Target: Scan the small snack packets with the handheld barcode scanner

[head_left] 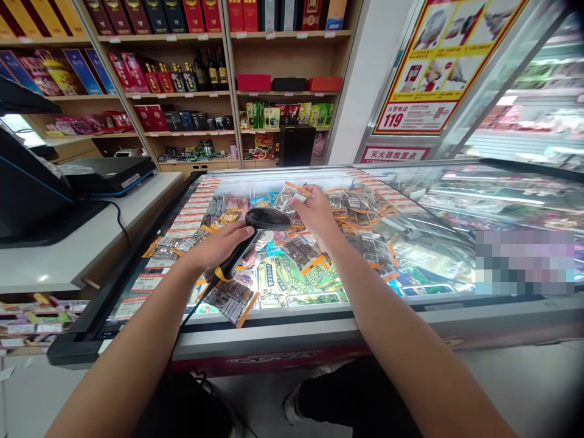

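My left hand point(223, 243) is wrapped round the handle of a black barcode scanner point(267, 218), whose head points to the right. A cable trails from the yellow-ringed end of its grip. Farther off and to the right, my right hand point(314, 210) pinches a small clear snack packet point(291, 196) with orange edges, tilted up just beyond the scanner head. Many similar packets point(360, 204) lie scattered over the glass top of a chest freezer point(292, 325). One packet point(232, 301) rests near the front edge, below the scanner. Green frozen-food bags point(278, 274) show through the glass.
To the left, a white counter point(41, 267) holds a black scale point(109, 173) and a dark checkout machine point(31, 182). Shelves point(182, 91) of boxes and bottles stand behind the freezer. A red-and-yellow poster point(447, 61) hangs at the right, beside a glass-fronted display.
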